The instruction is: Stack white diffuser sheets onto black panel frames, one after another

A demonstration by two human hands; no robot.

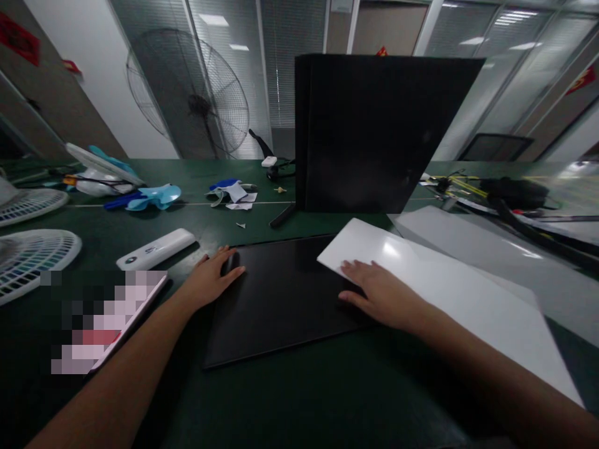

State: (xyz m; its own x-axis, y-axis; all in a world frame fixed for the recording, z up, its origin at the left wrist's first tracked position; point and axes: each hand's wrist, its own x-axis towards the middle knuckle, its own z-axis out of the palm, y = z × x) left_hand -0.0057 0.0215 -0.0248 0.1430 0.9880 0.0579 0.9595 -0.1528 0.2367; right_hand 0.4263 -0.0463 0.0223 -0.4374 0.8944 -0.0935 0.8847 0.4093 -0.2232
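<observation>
A flat black rectangular panel (276,293) lies on the dark green table in front of me. My left hand (210,279) rests at its upper left corner, with fingers stretched out and the thumb apart on top. A glossy white sheet (449,299) overlaps the panel's right side at a slant. My right hand (377,293) lies on that sheet's left edge, fingers flat and thumb apart over the black panel. Part of the panel's right side is hidden under the sheet and my right hand.
Behind the panel stands a large black box-like case (384,134). Another pale sheet (486,243) lies at right, near tangled cables (449,184). To the left are a white handheld device (156,249), a blurred-out pink-edged object (135,318), fan grilles (37,259) and blue fan blades (156,196).
</observation>
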